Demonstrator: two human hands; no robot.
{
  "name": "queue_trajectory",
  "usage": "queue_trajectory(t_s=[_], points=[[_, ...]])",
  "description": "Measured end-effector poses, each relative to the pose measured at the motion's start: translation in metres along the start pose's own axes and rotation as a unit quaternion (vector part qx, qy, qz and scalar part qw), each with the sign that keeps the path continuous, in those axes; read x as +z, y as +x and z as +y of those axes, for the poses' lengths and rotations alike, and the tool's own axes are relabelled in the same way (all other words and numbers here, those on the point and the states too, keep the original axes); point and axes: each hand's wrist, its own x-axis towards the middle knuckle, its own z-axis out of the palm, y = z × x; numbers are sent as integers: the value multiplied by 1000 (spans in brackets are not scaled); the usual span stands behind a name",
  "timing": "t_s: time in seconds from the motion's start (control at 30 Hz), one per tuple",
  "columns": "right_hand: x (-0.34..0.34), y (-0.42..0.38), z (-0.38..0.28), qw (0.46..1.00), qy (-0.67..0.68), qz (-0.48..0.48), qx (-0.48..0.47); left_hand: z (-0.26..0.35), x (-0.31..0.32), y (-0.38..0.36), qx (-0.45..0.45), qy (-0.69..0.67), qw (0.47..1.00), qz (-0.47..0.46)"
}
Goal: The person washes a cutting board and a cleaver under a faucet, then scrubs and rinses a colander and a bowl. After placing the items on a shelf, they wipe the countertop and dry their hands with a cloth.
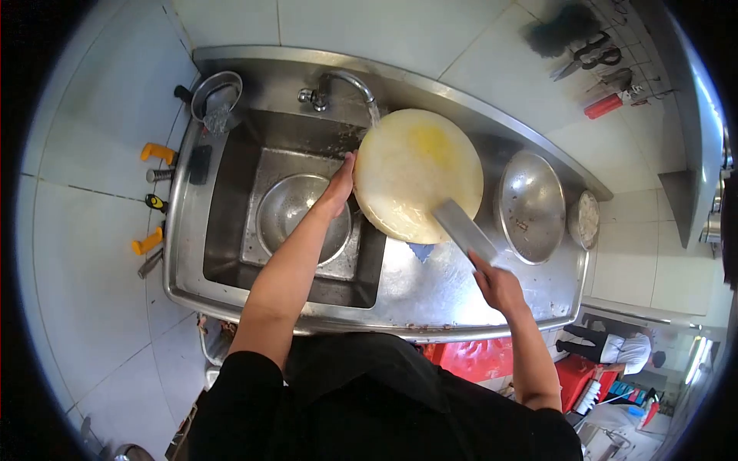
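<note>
A thick round cutting board (407, 165), pale with a yellow patch, is tilted up beside the running tap (350, 81). My left hand (338, 188) grips its left edge, with part of the fingers hidden by the board. In my right hand (501, 290) is a cleaver (465, 229), held by the handle with its broad blade against the wet lower right of the board's face. Water from the tap falls at the board's upper left edge. A bit of blue cloth (420, 251) shows under the board.
In the sink (296, 288) sits a metal bowl (288, 203). Right of the board stand a large steel bowl (530, 207) and a smaller container (586, 220). A pot (217, 92) holds a scrubber at left. Yellow-handled tools (157, 153) hang on the wall. Another person (623, 349) stands far right.
</note>
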Motion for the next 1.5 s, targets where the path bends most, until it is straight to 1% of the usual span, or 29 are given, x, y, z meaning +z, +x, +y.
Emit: queue_trajectory(t_s=[0.1,0.17,0.2,0.33,0.4,0.47,0.5,0.53,0.57,0.6,0.63,0.67,0.7,0.73,0.77,0.8,0.87,0.93,0.97,1.03,1.07,1.13,1.17,1.2,1.27,1.3,1.33,1.4,1.5], points=[[-3,-35,5,999,-18,-38,5,-5,-5,3,-21,-5,999,-25],[7,-29,5,997,-8,-46,-54,-5,-7,4,-31,-21,998,-41],[6,-12,-8,997,-8,-54,-54,-7,-7,5,-29,-29,998,-41],[19,105,-55,988,67,32,-133,-13,-6,7,-27,-64,997,-38],[0,154,-90,988,75,44,-128,-12,1,-1,-23,-73,997,-25],[-19,182,-106,987,64,47,-139,-36,-5,9,-31,-126,990,50],[-20,177,-105,987,74,50,-131,-37,-3,0,-36,-116,992,44],[-23,172,-101,986,90,71,-121,-37,3,-12,10,-6,994,106],[-24,167,-95,984,102,92,-111,-38,11,-23,58,101,980,164],[-21,156,-85,985,103,95,-103,-42,20,-34,58,102,981,155],[-14,136,-72,977,135,137,-90,-46,30,-45,144,232,951,144],[-6,113,-60,967,166,177,-78,-47,40,-51,225,353,898,133],[3,89,-51,962,192,187,-43,-41,49,-52,224,350,900,130],[12,62,-43,956,218,196,-7,-34,59,-52,258,498,823,90],[20,34,-36,954,229,192,34,-30,65,-50,285,630,721,46],[27,6,-32,950,238,189,74,-30,68,-38,286,627,723,42],[42,-47,-29,933,275,185,142,-23,73,2,299,659,686,72],[51,-90,-33,926,266,194,186,-13,87,43,266,698,658,94],[61,-109,-33,925,264,194,190,-15,98,61,267,696,660,90],[80,-139,-33,914,261,176,254,-27,125,87,329,677,648,116],[88,-147,-34,913,261,179,256,-37,144,92,332,676,648,114],[109,-162,-40,879,286,333,188,-54,189,95,320,650,688,32],[123,-174,-38,868,317,304,233,-61,207,87,340,639,690,3],[126,-178,-39,866,318,305,238,-69,222,75,359,627,691,-26],[128,-186,-43,865,298,289,281,-81,244,50,378,594,697,-134],[130,-184,-44,854,313,331,250,-73,252,30,343,658,640,-201],[128,-184,-43,852,315,332,253,-62,254,14,331,686,565,-317],[125,-187,-42,861,298,332,245,-83,243,11,424,614,563,-356],[123,-191,-38,850,338,288,285,-69,225,37,442,627,533,-358]])
